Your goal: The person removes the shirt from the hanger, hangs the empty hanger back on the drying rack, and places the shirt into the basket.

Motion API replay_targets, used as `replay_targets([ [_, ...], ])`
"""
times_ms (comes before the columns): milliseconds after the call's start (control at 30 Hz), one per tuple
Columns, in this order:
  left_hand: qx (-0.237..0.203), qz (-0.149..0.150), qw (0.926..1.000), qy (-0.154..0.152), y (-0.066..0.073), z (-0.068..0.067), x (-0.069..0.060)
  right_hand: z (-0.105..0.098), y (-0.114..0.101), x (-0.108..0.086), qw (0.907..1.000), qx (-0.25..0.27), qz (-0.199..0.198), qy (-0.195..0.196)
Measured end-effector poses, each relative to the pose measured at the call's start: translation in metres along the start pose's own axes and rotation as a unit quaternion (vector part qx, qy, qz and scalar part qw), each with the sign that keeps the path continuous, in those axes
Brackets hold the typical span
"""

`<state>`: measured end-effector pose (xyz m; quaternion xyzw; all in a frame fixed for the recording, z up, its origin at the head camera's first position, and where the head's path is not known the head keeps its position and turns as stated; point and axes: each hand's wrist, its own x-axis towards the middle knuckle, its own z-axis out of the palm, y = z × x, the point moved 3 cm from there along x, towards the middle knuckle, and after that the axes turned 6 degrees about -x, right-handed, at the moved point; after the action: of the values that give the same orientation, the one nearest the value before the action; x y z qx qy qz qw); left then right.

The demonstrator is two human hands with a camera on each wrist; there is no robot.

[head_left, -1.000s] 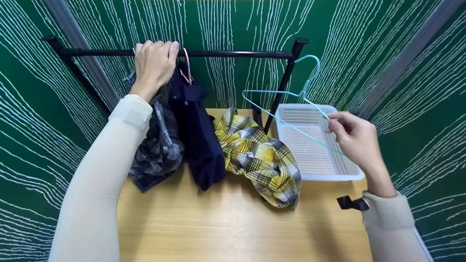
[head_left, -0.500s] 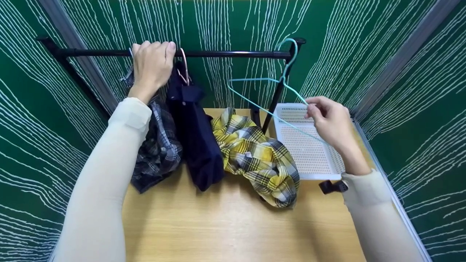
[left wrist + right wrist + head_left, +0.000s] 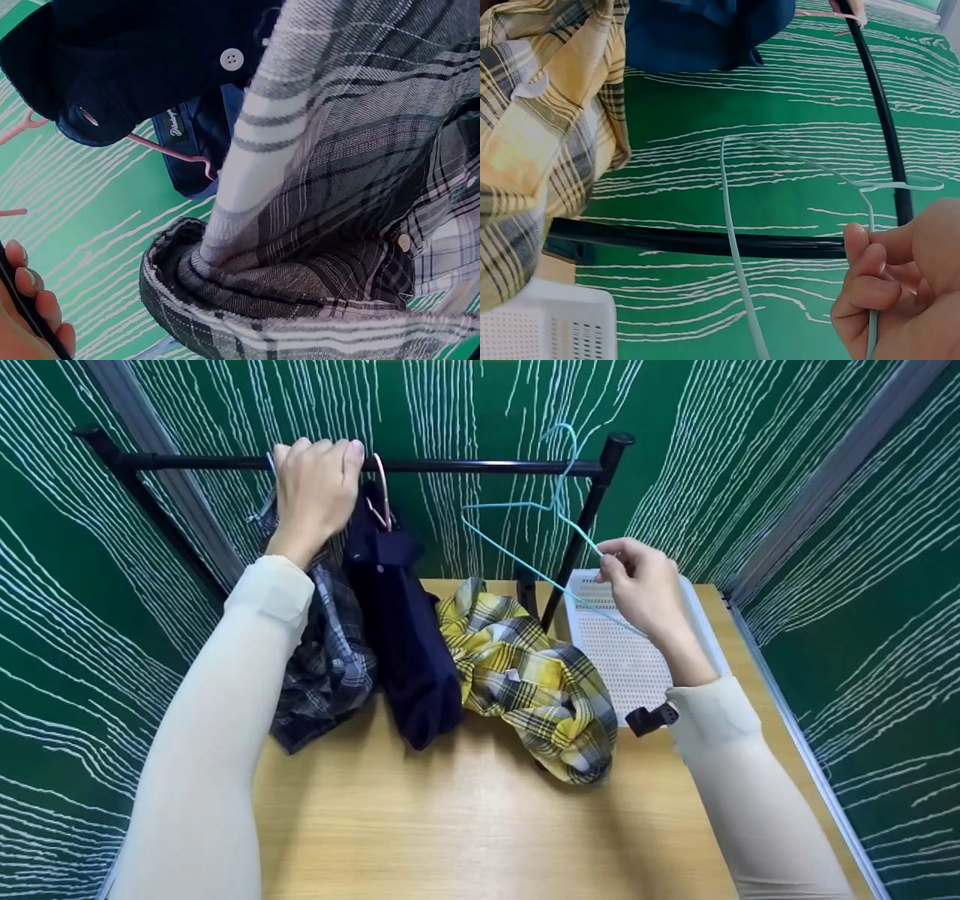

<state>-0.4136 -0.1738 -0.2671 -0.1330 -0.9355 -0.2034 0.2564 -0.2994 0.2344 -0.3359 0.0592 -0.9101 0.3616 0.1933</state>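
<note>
A black rail [image 3: 465, 467] runs across the back, and my left hand [image 3: 316, 487] grips it near its left half. The left wrist view shows those fingers [image 3: 28, 281] curled round the bar. My right hand [image 3: 643, 581] pinches one sloping arm of a bare teal hanger [image 3: 557, 502]. The hanger's hook crosses the rail near its right end in the head view; whether it touches the bar, I cannot tell. Below my left hand hang a grey plaid shirt [image 3: 330, 637] and a navy shirt [image 3: 405, 637], the latter on a pink hanger [image 3: 386, 499].
A crumpled yellow plaid shirt [image 3: 540, 675] lies on the wooden table [image 3: 465, 825] beside the navy one. Behind my right wrist sits a white perforated basket [image 3: 626, 667]. The rack's right post [image 3: 574, 555] slopes down between them. Green patterned walls surround the table.
My right hand has carried the teal hanger leftward and up, from beside the right post to the rail's right end. The left hand stays on the rail.
</note>
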Motion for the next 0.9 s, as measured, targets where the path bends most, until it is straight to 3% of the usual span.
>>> replay_targets([
  [367, 0.005, -0.001, 1.0, -0.004, 0.0, -0.001, 0.0, 0.025, 0.019, 0.0, 0.9987, 0.047, 0.02, -0.007],
  [667, 0.005, -0.005, 1.0, -0.006, -0.002, -0.002, -0.001, 0.04, 0.029, 0.0, 0.9995, 0.023, 0.008, 0.017],
  [900, 0.003, -0.003, 1.0, -0.007, 0.001, 0.0, -0.001, 0.044, 0.04, 0.001, 0.9992, 0.026, 0.025, 0.02],
])
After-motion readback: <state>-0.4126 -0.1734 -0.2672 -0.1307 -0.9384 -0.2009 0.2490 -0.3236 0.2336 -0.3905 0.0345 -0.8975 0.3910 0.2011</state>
